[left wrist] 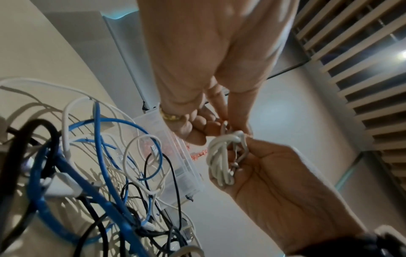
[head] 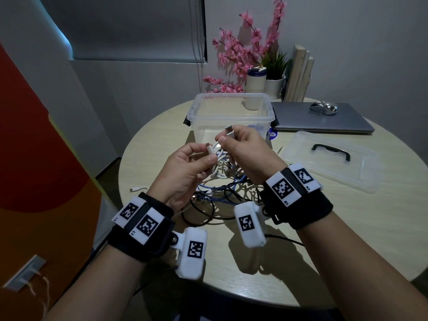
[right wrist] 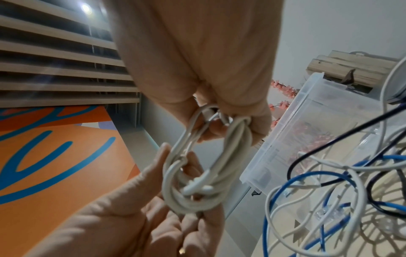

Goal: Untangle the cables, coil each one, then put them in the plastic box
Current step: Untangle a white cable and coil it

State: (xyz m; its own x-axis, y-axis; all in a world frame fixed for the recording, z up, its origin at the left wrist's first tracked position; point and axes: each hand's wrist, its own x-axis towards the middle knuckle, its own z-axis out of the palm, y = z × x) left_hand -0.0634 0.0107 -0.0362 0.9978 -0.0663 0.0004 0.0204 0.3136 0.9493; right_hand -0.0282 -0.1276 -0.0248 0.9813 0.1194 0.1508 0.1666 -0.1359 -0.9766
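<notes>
A round, pale wood-grain tabletop (head: 347,239) stands in a corner of grey walls, with a grey roller blind (head: 129,28) drawn down on the left and an orange panel (head: 34,158) beside it. At the far edge sit pink artificial blossoms (head: 240,52), a small green plant in a white pot (head: 275,84), upright wooden boards (head: 298,72) and a closed grey laptop (head: 319,119). Overhead run pale wooden slats (left wrist: 356,52) with a bright ceiling spotlight (right wrist: 85,7).
</notes>
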